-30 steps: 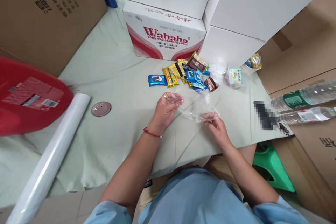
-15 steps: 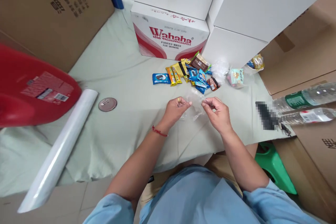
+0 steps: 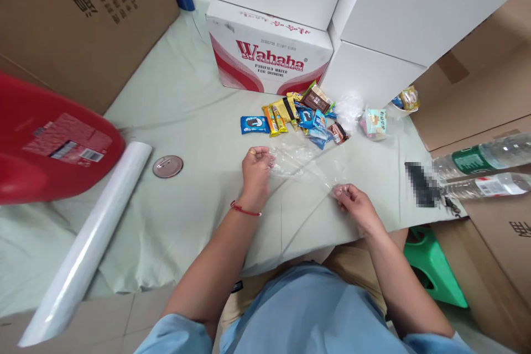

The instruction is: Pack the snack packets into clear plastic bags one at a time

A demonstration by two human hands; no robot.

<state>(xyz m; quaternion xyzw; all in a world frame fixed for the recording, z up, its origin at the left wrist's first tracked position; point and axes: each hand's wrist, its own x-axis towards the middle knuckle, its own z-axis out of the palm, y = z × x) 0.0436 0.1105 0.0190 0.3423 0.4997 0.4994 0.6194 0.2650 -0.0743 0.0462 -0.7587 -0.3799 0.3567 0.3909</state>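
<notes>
A clear plastic bag point(image 3: 305, 163) is stretched between my two hands, just above the cloth-covered table point(image 3: 207, 160). My left hand point(image 3: 256, 172), with a red string bracelet at the wrist, is closed on the bag's left end. Lower and to the right, my right hand point(image 3: 354, 204) pinches the opposite end. Just beyond the bag lies a pile of small wrapped snacks point(image 3: 306, 116) in blue, yellow and brown packs. One blue snack pack point(image 3: 254, 124) sits at the pile's left side.
Crumpled clear plastic point(image 3: 348, 109) and a small bagged snack pack point(image 3: 374, 123) lie right of the pile. A Wahaha carton point(image 3: 271, 58) stands behind. Leftward are a round brown disc point(image 3: 167, 166), a white roll point(image 3: 87, 243) and a red jug point(image 3: 53, 144). Plastic bottles point(image 3: 489, 157) lie at right.
My hands have moved apart, left hand leftward, right hand right and toward me. The bunched clear bag is now spread out between them.
</notes>
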